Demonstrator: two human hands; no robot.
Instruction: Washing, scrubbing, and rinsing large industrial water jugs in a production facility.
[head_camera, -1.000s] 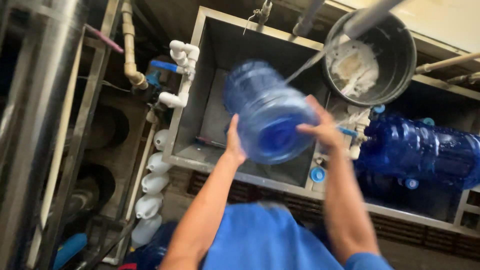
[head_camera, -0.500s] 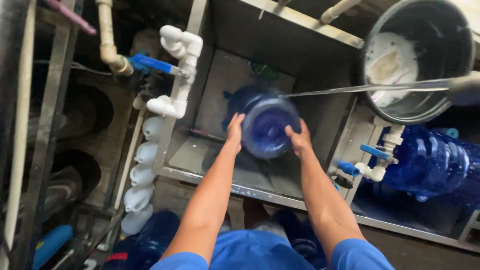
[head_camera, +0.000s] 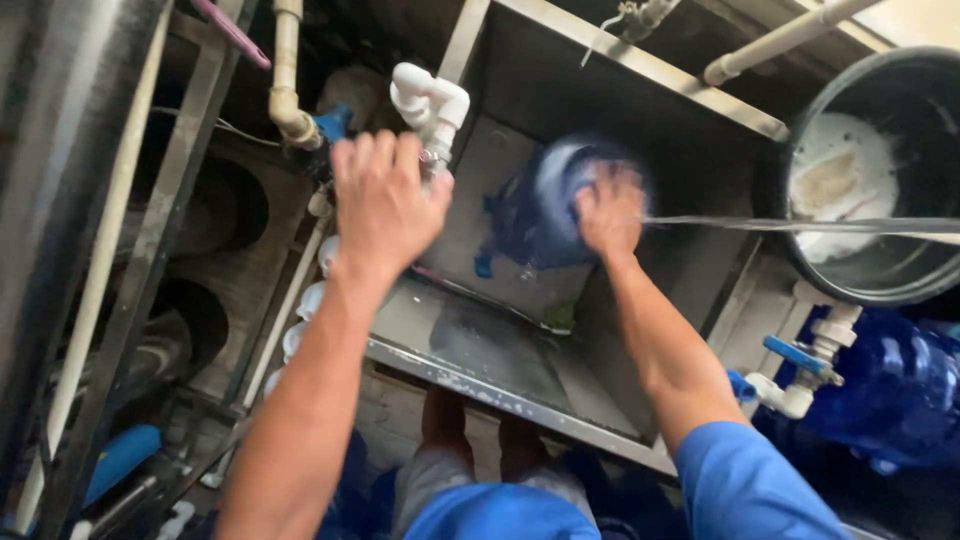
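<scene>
Right hand (head_camera: 610, 208) presses flat on the blurry blue bottle (head_camera: 545, 215) in the metal sink (head_camera: 480, 350); left hand (head_camera: 385, 195) hangs spread by the white pipe (head_camera: 432, 98).

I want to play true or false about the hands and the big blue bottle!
1. The right hand is on the blue bottle. True.
2. The left hand holds the bottle too. False: it is raised near the white pipe, off the bottle.
3. The bottle is inside the metal tank. True.
4. The black tub is on the left. False: it is on the right.
</scene>
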